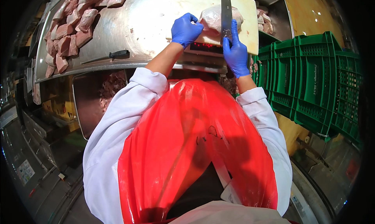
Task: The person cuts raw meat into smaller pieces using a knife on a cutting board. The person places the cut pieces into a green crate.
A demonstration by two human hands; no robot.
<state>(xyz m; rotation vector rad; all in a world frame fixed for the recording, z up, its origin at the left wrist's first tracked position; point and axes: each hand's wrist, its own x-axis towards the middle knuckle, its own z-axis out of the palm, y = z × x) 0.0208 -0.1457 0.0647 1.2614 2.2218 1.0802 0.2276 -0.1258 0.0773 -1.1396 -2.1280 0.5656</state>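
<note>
A pale raw piece of meat lies on a cream cutting board that rests on a scale with a red lit display. My left hand, in a blue glove, presses on the left side of the meat. My right hand, also blue-gloved, grips the handle of a large knife. The blade points away from me and crosses the meat's right side.
Many cut meat pieces lie in rows on the steel table at left, beside a black-handled sharpening steel. Green plastic crates stand at right. A steel tub of meat scraps sits under the table edge. I wear a red apron.
</note>
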